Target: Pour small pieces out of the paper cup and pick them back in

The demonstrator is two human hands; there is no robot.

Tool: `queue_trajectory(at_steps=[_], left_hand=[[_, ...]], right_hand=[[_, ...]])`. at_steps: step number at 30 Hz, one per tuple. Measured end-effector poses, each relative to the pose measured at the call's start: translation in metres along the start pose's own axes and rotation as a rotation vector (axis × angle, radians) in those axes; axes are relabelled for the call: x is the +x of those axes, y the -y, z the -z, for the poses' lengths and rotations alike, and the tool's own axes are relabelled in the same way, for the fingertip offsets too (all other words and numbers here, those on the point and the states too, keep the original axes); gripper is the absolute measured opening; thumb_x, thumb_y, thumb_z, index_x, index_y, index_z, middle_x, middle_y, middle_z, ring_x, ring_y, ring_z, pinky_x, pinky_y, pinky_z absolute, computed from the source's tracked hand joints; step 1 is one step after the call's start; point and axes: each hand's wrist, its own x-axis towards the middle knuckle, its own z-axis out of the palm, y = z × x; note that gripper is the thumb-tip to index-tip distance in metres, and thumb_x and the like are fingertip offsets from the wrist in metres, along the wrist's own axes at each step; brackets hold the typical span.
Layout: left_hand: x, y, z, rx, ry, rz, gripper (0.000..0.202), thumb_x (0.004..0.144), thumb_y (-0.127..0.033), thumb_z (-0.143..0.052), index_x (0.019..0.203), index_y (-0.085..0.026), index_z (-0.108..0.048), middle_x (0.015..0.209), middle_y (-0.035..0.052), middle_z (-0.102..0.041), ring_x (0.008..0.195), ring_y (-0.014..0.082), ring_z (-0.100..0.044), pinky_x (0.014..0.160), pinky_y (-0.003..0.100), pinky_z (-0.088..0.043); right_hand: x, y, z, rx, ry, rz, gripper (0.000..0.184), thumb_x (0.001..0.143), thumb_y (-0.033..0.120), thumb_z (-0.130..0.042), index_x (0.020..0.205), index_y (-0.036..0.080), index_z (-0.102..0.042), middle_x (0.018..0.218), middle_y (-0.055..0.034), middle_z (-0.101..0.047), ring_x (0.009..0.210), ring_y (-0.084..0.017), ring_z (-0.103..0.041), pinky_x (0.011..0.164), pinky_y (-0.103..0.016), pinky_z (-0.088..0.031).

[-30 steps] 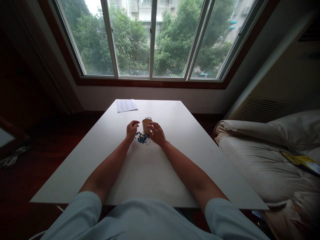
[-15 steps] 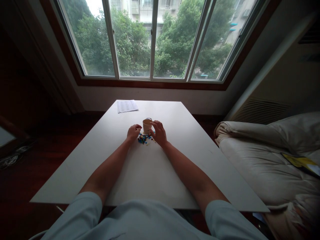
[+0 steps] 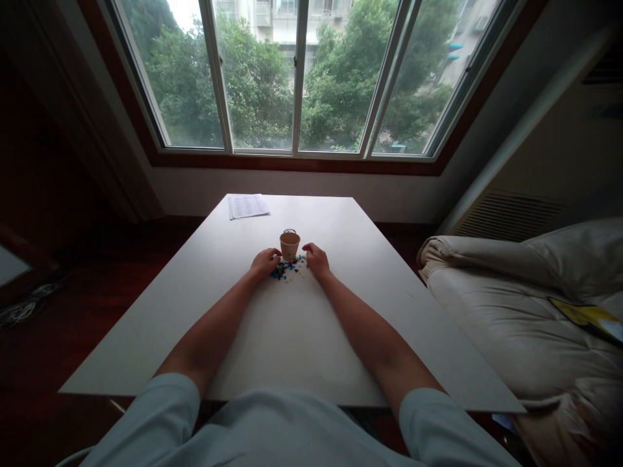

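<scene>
A brown paper cup (image 3: 290, 248) stands upright on the white table (image 3: 292, 337), its mouth facing up. Small pieces in blue, black and yellow, like beads (image 3: 285, 269), lie scattered at its near side. My left hand (image 3: 265, 261) rests at the left edge of the pile, fingers curled and drawn together; whatever they hold is too small to make out. To the right of the cup is my right hand (image 3: 318, 261), apart from it, with its fingers loosely bent and no object visible in them. Behind the cup's rim shows a thin dark loop (image 3: 290, 230).
Printed sheets (image 3: 248, 206) lie at the table's far left corner. Beyond the table is a wide window (image 3: 296, 78). A cream padded seat (image 3: 477, 318) stands along the right side, and cables (image 3: 29, 308) lie on the floor at left.
My right hand has come off the cup and moved right. The cup sits slightly further right. My left hand has shifted a little right and nearer, to the pile's edge.
</scene>
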Motion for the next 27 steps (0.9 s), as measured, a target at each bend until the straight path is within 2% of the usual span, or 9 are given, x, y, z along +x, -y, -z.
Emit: queue_trajectory(at_steps=[3,7,14,20,27], left_hand=[[0.000,0.000,0.000,0.001,0.012,-0.025,0.025,0.088,-0.028,-0.054,0.105,-0.025,-0.072,0.109,0.0042,-0.071,0.103,0.0209,-0.062,0.092,0.032,-0.049],[0.002,0.002,-0.001,-0.010,0.002,-0.053,0.024,0.087,-0.027,-0.055,0.102,-0.024,-0.074,0.107,0.0050,-0.071,0.101,0.0213,-0.062,0.091,0.032,-0.049],[0.002,0.004,-0.004,-0.037,-0.001,-0.069,0.026,0.085,-0.027,-0.056,0.102,-0.024,-0.074,0.107,0.0056,-0.070,0.104,0.0222,-0.061,0.093,0.034,-0.048],[0.003,0.006,-0.005,-0.042,-0.008,-0.089,0.025,0.084,-0.027,-0.057,0.101,-0.024,-0.075,0.105,0.0056,-0.070,0.101,0.0218,-0.062,0.093,0.034,-0.048],[0.002,0.007,-0.005,-0.052,-0.017,-0.098,0.024,0.084,-0.027,-0.057,0.100,-0.024,-0.075,0.106,0.0057,-0.070,0.103,0.0220,-0.062,0.094,0.034,-0.048]], right_hand=[[0.003,-0.005,-0.001,-0.071,0.102,0.026,0.034,0.083,0.013,-0.044,0.094,0.024,-0.074,0.102,-0.0008,-0.073,0.097,-0.018,-0.064,0.091,-0.028,-0.046],[0.003,-0.004,-0.003,-0.118,0.166,0.070,0.032,0.080,0.010,-0.048,0.085,0.025,-0.075,0.097,0.0001,-0.075,0.094,-0.017,-0.065,0.087,-0.026,-0.046],[0.001,0.000,-0.001,-0.111,0.128,0.084,0.027,0.079,0.011,-0.052,0.080,0.025,-0.075,0.089,0.0003,-0.075,0.087,-0.016,-0.066,0.083,-0.026,-0.047],[-0.003,0.004,0.002,-0.080,0.155,0.110,0.027,0.077,0.011,-0.052,0.073,0.025,-0.074,0.085,0.0021,-0.075,0.083,-0.015,-0.065,0.081,-0.025,-0.048],[-0.007,0.008,0.002,0.005,0.179,0.137,0.024,0.076,0.013,-0.053,0.074,0.023,-0.075,0.077,0.0022,-0.073,0.071,-0.015,-0.062,0.071,-0.023,-0.046]])
